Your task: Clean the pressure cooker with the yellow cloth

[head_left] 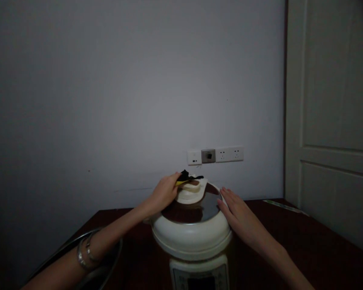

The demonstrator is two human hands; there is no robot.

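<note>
A white electric pressure cooker (190, 237) with a dark glossy panel on its lid (187, 215) stands in front of me, its control panel facing my side. My left hand (167, 190) is closed on a black and yellow cloth (184, 176) at the far left of the lid, beside the raised white part (190, 195) on top. How much cloth lies inside the fist is hidden. Stretched along the right rim of the lid, my right hand (234, 207) rests with its fingers extended and holds nothing.
Left of the cooker is a metal basin (117, 251), partly behind my left forearm. The dark red table (290, 225) meets a wall with sockets (229, 154). A thin patterned strip (286, 207) lies at the table's back right, near a white door (335, 121).
</note>
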